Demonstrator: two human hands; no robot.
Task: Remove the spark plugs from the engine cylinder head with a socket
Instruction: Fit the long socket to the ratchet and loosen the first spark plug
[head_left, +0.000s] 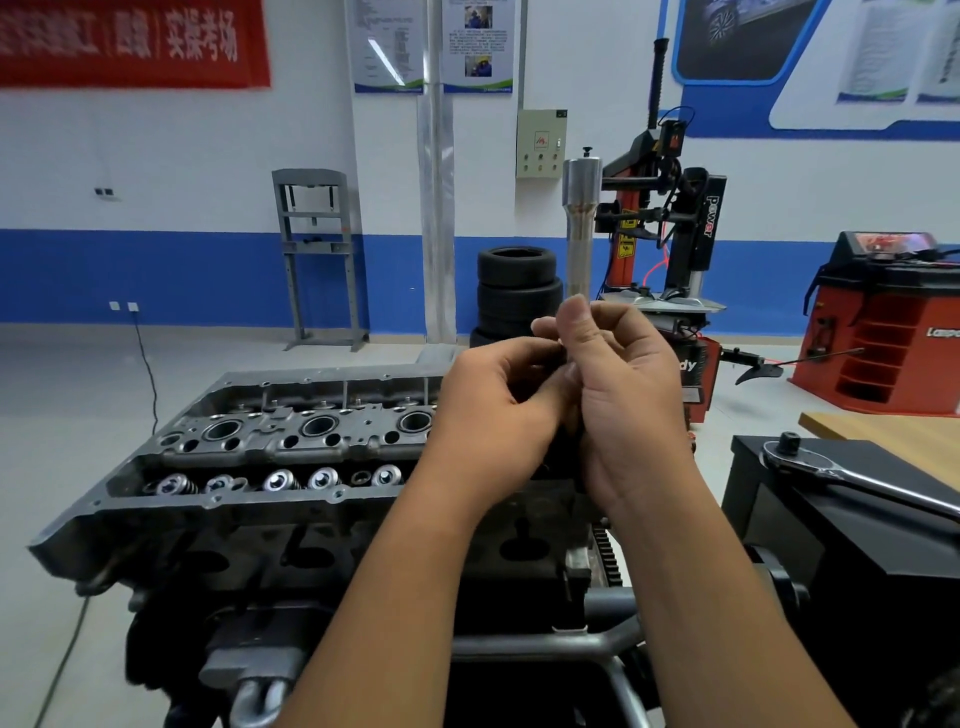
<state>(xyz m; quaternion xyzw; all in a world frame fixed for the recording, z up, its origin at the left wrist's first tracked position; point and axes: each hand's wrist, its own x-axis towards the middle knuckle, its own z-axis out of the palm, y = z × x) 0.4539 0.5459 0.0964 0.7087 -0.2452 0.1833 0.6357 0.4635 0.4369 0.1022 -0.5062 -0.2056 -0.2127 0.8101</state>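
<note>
The grey cylinder head (234, 441) sits on top of the engine in front of me, with three open round plug wells (319, 426) in a row and valve springs along its near side. My left hand (498, 395) and my right hand (628, 395) are raised together above the head's right end. Their fingers are curled round a small dark part (551, 362) pinched between them. It is almost wholly hidden, so I cannot tell whether it is the socket or a plug. A ratchet wrench (852, 480) lies on the black box to my right.
The black box (831, 545) stands close on the right, with a wooden tabletop (893, 428) behind it. A tyre changer (670, 218), with its silver upright shaft (581, 228), and stacked tyres (517, 291) stand behind the engine. A red wheel balancer (883, 332) is at far right, and a grey press frame (317, 260) by the wall.
</note>
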